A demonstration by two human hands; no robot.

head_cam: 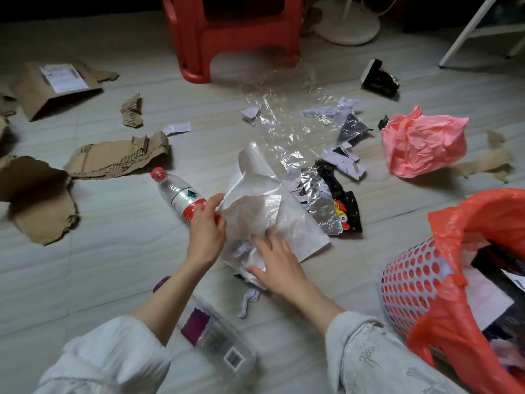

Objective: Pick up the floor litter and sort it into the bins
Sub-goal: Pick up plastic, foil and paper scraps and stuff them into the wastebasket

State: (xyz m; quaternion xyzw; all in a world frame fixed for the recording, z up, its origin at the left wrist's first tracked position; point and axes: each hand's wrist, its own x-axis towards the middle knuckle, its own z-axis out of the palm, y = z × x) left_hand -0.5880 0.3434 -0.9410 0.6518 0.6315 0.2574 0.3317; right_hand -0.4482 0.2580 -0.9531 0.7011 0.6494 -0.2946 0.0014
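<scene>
From the head view, the person crouches over a pale floor [113, 265] strewn with litter. The left hand [206, 226] pinches the upper edge of a translucent white plastic bag [264, 206], its grip closed on the film, while the right hand [277, 263] lies on the lower part of the same bag with fingers spread and fairly straight, pressing rather than clutching. The bag lies on the floor in the middle of the scene, partly lifted at the left hand.

Just behind the left hand lies a red-capped water bottle [177, 191], and a second clear bottle with a purple label [216, 336] lies under the forearms. To the right of the bag are a foil-lined snack wrapper [332, 206], torn paper scraps [343, 160] and a sheet of clear film [278, 115]; farther right sits a crumpled pink plastic bag [423, 143]. Torn cardboard pieces [119, 157] lie well to the left.

At the right edge stands a perforated bin lined with a red bag [420, 280], already holding some dark and white scraps. Only this one bin shows.

By my reading the sorting is at an early stage: a little is binned, while both bottles, the cardboard, the wrapper, the film and the paper are all left on the floor.
</scene>
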